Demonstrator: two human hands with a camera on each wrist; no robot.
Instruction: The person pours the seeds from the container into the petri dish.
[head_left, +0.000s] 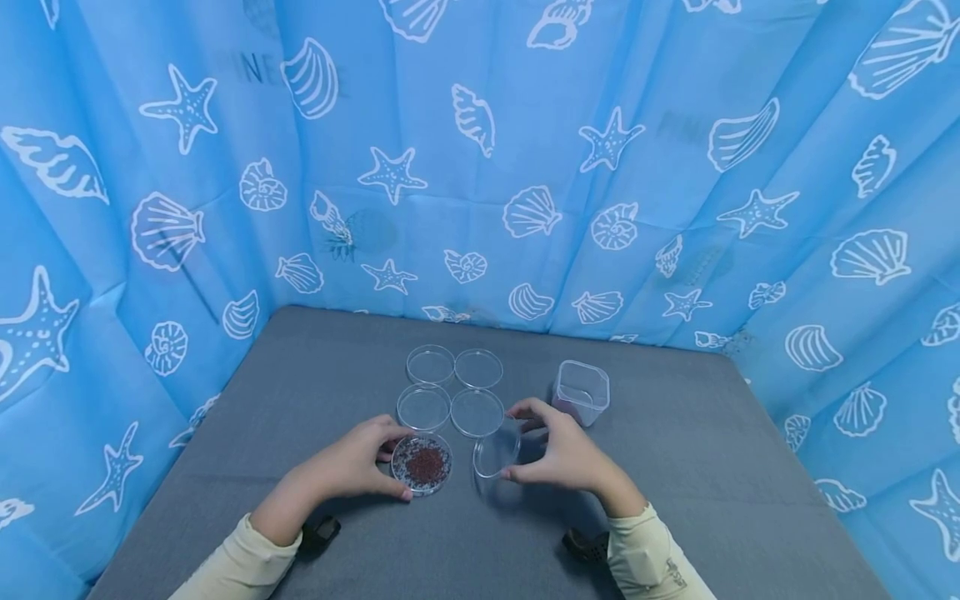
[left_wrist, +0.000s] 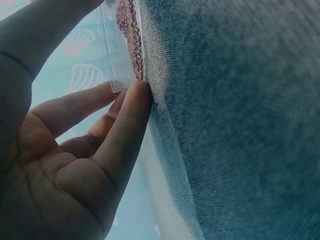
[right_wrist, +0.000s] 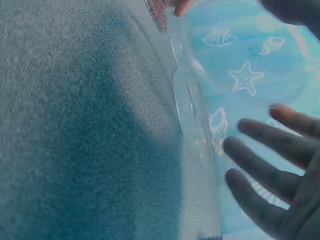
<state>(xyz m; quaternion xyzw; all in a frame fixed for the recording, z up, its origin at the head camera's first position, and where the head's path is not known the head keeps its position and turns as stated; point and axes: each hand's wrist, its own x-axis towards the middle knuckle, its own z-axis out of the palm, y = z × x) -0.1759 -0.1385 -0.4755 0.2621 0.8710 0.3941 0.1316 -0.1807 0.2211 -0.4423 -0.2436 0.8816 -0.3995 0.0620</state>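
Observation:
My left hand (head_left: 352, 464) grips a clear petri dish (head_left: 403, 483) by its sides, thumb at the near edge and fingers at the far one. Reddish-brown grains (head_left: 426, 465) lie heaped in this dish, and the left wrist view shows them as a layer (left_wrist: 131, 40) behind the clear wall. Off to the right, my right hand (head_left: 564, 454) holds a clear round petri dish lid (head_left: 497, 452) by its edge, between thumb and fingertips. The lid is tilted and raised above the cloth; through it (right_wrist: 240, 55) the patterned curtain shows in the right wrist view.
Several clear petri dishes (head_left: 477, 412) stand close together in two rows beyond my hands. A clear square tub (head_left: 582, 385) with something reddish low inside stands behind my right hand. Grey cloth (head_left: 337, 350) covers the table, and a blue shell-patterned curtain (head_left: 465, 208) hangs behind it.

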